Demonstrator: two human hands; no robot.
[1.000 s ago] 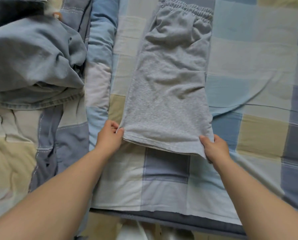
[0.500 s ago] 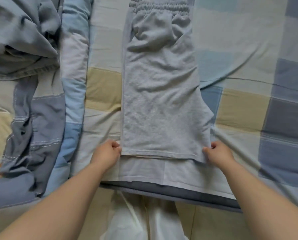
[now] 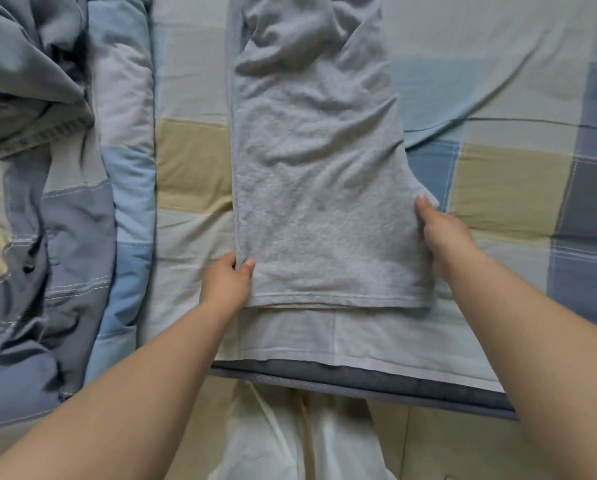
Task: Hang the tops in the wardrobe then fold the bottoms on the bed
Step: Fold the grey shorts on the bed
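Grey sweat shorts (image 3: 321, 188), folded in half lengthwise, lie flat on the checked bed sheet (image 3: 193, 157) with the hem towards me. My left hand (image 3: 227, 282) pinches the left edge of the shorts just above the hem, thumb on top. My right hand (image 3: 442, 233) grips the right edge higher up, with the thumb on the fabric and the fingers hidden under it. The waistband is out of view at the top.
A crumpled grey-blue garment (image 3: 30, 81) lies on the rumpled duvet (image 3: 68, 237) at the left. The bed's dark front edge (image 3: 359, 379) runs below the shorts. My pale trousers (image 3: 304, 438) and a tiled floor show beneath.
Both hands have left the hem corners and slid up the side edges, the right one farther. The view has tilted down, so the waistband has gone out of frame.
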